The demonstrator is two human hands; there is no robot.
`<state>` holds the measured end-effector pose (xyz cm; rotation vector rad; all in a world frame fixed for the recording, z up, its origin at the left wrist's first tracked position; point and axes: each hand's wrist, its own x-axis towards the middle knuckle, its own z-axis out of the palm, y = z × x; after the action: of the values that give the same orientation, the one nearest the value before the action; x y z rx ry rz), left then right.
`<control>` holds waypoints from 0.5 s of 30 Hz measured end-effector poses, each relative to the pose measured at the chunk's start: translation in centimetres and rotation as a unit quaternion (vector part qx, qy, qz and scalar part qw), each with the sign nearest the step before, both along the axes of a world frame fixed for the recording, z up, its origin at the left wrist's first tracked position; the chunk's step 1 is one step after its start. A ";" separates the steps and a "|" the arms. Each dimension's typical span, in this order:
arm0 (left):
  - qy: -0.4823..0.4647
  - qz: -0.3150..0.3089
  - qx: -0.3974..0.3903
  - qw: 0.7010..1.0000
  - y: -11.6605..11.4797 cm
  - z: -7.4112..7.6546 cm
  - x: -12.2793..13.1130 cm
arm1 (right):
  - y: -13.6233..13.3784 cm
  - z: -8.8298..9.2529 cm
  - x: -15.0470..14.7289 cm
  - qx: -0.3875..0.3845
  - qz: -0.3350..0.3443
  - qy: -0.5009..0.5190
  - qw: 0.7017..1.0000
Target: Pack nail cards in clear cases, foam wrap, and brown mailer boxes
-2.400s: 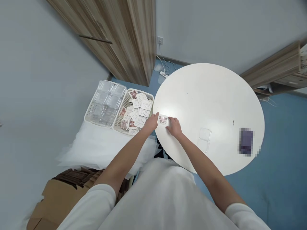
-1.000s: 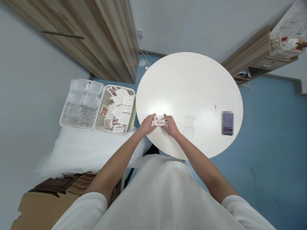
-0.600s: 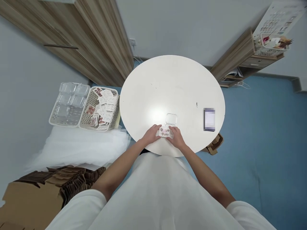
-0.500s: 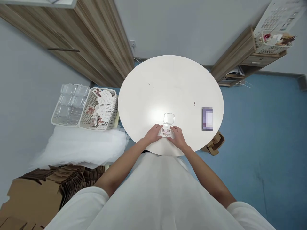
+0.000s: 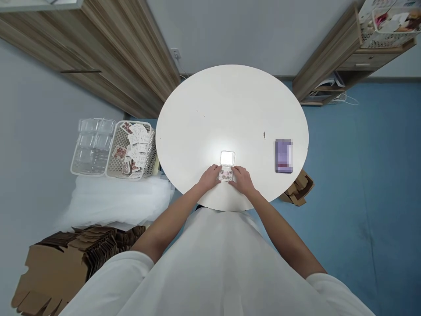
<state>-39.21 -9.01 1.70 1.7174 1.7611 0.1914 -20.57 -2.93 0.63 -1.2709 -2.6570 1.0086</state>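
A small clear plastic box (image 5: 226, 173) lies on the white oval table (image 5: 230, 105) near its front edge, its hinged lid standing open on the far side. Inside it are several small shiny pieces over a printed pinkish card; their kind is too small to tell. My left hand (image 5: 210, 177) grips the box's left side between thumb and fingers. On the right side, my right hand (image 5: 242, 179) holds it the same way.
At the left stand a white basket of printed cards (image 5: 131, 151) and a tray of clear plastic boxes (image 5: 94, 147). White foam sheets (image 5: 115, 197) and flattened cardboard boxes (image 5: 59, 263) lie below. A blurred purple item (image 5: 283, 156) rests on the table's right.
The view has shifted slightly. The box's lid now catches the light brightly. Both hands keep hold of the box's sides.
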 end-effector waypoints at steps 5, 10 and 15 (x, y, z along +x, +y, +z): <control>-0.043 0.009 0.007 0.999 0.2 -0.5 -0.2 | 0.1 -0.4 0.2 -0.026 -0.017 0.030 0.999; -0.077 0.024 0.014 0.997 0.1 -0.5 -0.5 | -0.1 -0.5 0.2 -0.041 -0.037 0.042 0.998; -0.129 0.091 -0.010 0.987 -0.7 -0.2 -0.4 | -0.9 -0.1 0.5 -0.069 -0.084 0.072 0.991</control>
<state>-39.58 -9.71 1.48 1.4449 1.7174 0.4545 -20.10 -3.81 0.56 -1.3619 -2.3654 1.2257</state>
